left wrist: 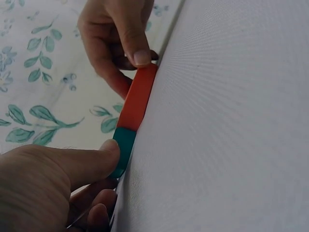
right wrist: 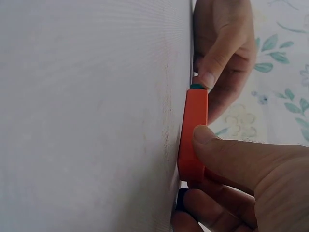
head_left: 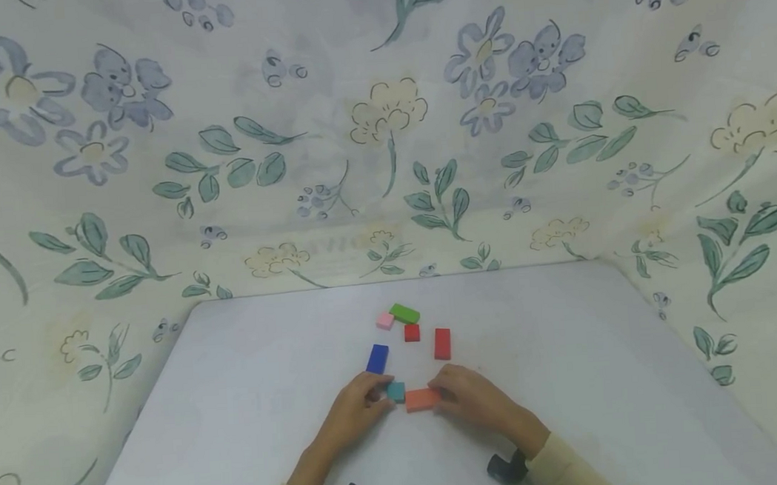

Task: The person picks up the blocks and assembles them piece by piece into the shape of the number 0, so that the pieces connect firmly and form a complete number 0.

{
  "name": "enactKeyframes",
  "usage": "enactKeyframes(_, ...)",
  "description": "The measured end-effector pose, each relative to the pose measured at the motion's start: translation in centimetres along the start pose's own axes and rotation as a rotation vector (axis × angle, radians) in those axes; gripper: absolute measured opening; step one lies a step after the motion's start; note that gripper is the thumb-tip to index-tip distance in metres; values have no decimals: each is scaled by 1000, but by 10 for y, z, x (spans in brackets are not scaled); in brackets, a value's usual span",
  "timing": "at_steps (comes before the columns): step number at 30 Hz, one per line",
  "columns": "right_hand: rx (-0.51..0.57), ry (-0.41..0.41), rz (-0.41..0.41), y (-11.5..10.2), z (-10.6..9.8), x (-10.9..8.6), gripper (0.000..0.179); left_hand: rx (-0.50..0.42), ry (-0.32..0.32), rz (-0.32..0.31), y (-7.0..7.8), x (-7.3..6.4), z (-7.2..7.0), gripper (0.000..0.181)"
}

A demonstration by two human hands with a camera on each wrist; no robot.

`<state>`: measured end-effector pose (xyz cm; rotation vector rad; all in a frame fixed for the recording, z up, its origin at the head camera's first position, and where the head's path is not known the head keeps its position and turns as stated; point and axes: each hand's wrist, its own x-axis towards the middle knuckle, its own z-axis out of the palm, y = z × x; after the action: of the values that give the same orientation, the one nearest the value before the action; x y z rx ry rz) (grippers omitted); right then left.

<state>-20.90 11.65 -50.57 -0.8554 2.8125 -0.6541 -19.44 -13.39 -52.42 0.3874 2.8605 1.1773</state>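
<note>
My left hand (head_left: 360, 407) pinches a small teal block (head_left: 396, 392) between thumb and fingers, as the left wrist view also shows. My right hand (head_left: 474, 397) grips the right end of a longer orange block (head_left: 422, 399), with the thumb (right wrist: 205, 135) on its near side. In the left wrist view the teal block (left wrist: 124, 145) and the orange block (left wrist: 137, 99) meet end to end on the white table. A blue block (head_left: 378, 359) lies just beyond the left fingers. Past the right hand is a red rectangular block (head_left: 442, 344).
Farther back on the white table (head_left: 269, 368) lie a small red block (head_left: 412, 333), a pink block (head_left: 385, 320) and a green block (head_left: 405, 313), the pink one close against the green. A flowered cloth (head_left: 330, 164) rises behind the table and along its sides.
</note>
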Motion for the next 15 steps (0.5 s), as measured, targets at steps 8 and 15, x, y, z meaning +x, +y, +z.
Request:
enactKeyframes(8, 29, -18, 6, -1, -1, -1, 34, 10, 9, 3, 0, -2, 1, 38)
enactKeyframes(15, -3, -9, -6, -2, -1, -1, 35, 0, 2, 3, -2, -1, 0, 38)
